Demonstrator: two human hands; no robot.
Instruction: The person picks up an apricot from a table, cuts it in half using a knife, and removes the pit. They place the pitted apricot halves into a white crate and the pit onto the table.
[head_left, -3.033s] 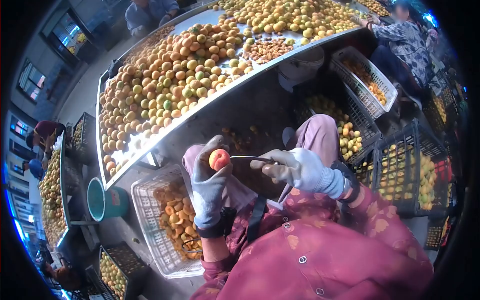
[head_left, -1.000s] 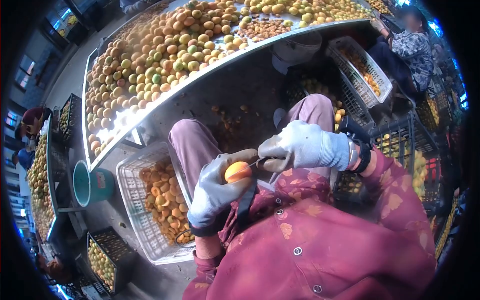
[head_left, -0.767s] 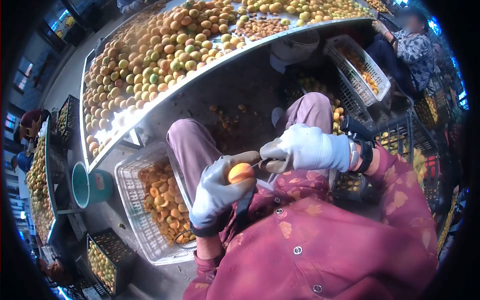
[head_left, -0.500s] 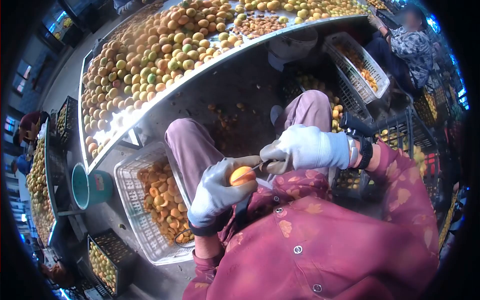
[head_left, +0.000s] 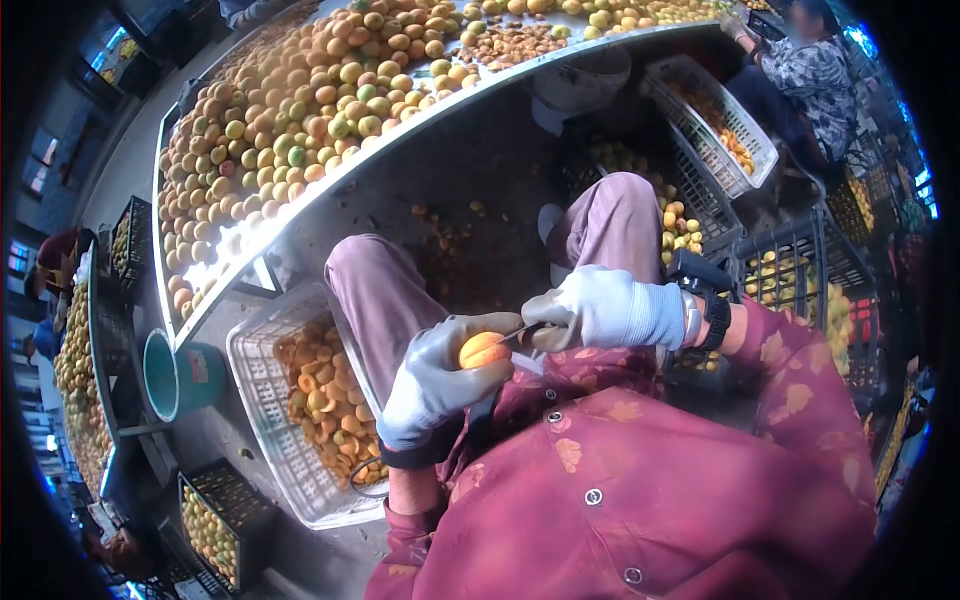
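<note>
Apricot (head_left: 484, 350): one, orange, scored by a cut line; held above the lap.
Left hand (head_left: 432, 378): grey-and-white coated glove; thumb and fingers closed around the apricot.
Right hand (head_left: 608, 308): matching glove; fingers closed on a knife (head_left: 516, 332), thin blade at the fruit's side.
White plastic crate (head_left: 262, 432): beside the person's left leg; holds halved apricots (head_left: 340, 405).
Metal-edged table (head_left: 232, 242): ahead; heaped with whole apricots (head_left: 290, 120).
Teal bucket (head_left: 196, 376): on the floor, left of the crate.

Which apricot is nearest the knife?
The apricot in the left hand: it sits right at the knife in the right hand. The other apricots, on the table or in baskets, lie farther off.
</note>
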